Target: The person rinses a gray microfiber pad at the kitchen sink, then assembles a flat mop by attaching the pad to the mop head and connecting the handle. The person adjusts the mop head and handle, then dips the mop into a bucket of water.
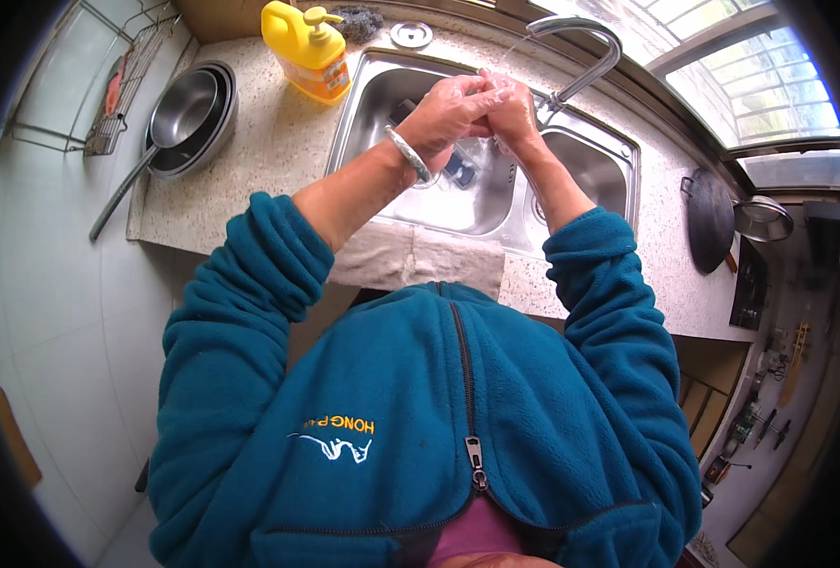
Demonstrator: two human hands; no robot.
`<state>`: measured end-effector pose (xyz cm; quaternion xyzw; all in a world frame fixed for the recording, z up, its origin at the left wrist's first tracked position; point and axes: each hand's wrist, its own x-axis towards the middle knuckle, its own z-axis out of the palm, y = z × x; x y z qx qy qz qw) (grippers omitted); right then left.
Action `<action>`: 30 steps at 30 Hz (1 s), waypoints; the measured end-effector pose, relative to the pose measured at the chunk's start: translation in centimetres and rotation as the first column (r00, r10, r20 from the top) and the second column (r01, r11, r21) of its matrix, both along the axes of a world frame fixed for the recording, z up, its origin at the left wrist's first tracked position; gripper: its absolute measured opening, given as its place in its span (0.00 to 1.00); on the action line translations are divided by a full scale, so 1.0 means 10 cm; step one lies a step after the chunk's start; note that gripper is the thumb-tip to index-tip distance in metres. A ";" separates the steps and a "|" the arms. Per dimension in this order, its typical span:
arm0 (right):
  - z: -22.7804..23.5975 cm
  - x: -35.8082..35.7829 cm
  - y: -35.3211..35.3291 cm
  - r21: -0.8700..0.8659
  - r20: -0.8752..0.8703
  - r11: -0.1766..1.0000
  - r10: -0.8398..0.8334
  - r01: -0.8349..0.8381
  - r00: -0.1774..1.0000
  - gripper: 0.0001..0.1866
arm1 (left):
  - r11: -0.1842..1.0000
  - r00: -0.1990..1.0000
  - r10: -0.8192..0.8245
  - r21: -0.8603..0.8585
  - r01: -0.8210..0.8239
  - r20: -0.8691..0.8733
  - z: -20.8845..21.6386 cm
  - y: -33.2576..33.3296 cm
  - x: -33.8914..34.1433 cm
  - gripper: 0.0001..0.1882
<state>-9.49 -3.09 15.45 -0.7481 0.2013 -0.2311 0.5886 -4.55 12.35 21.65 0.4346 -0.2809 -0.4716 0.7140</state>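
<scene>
The stainless-steel double-bowl sink (484, 206) is set into a speckled pale countertop (259, 147). Over its left bowl, the person's wet left hand (446, 115) and right hand (512, 114) meet, fingers overlapping; whether they clasp anything cannot be told. Just beside rises a curved chrome tap (613, 49).

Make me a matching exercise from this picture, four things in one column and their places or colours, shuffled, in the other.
Things:
1. Left hand
2. Bottle
3. Cloth
4. Wok

Places or colours:
A. Dark, to the right of the sink
B. Along the front edge of the counter
C. Touching the right hand
D. Yellow, to the left of the sink

Right pairs: 1-C, 2-D, 3-B, 4-A
</scene>
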 end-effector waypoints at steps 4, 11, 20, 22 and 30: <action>-0.24 -0.04 0.06 -0.142 -0.119 0.986 0.069 -0.086 0.991 0.12 | 0.989 0.998 0.018 0.145 -0.027 0.066 -0.12 -0.02 0.00 0.30; -0.50 -0.22 0.16 -0.096 -0.256 0.972 0.184 -0.215 0.949 0.10 | 0.923 0.951 -0.160 0.383 0.050 0.264 -0.46 -0.03 0.14 0.37; -0.37 -0.55 0.01 0.822 0.129 0.564 -0.042 -0.083 0.991 0.13 | 0.984 0.999 -0.050 0.173 0.047 0.012 -0.40 0.09 0.06 0.29; -0.31 -0.53 0.00 0.788 0.196 0.601 -0.040 -0.133 0.980 0.17 | 0.999 0.967 -0.016 0.037 0.007 0.254 -0.39 0.02 -0.15 0.32; 0.02 -0.60 -0.05 0.778 0.106 0.626 -0.032 -0.063 0.994 0.20 | 0.974 0.772 0.159 0.030 -0.224 0.615 -0.42 0.06 -1.13 0.55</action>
